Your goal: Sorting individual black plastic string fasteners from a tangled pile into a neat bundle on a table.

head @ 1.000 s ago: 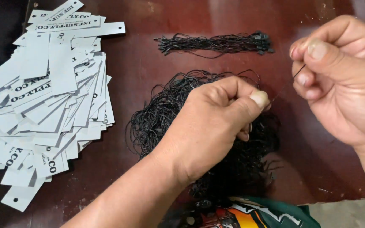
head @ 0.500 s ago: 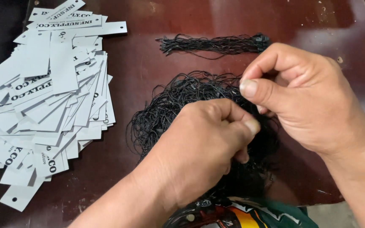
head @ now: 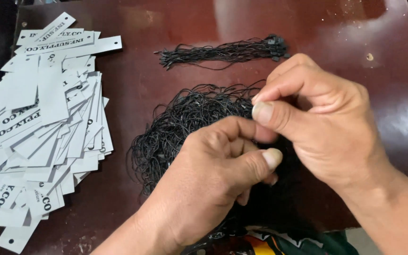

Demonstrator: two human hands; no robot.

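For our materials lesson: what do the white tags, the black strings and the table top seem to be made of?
White tags: probably matte card, thin, flat, punched holes. Black strings: likely thin cord or plastic loops, tangled, fine. Table top: dark red-brown, glossy, perhaps lacquered wood; it shows reflections.

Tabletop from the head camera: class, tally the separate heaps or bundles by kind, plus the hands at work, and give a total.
Heap of white card tags: 1
Tangled pile of black strings: 1
Straight bundle of black strings: 1
Hands, left hand and right hand: 2
Total: 5
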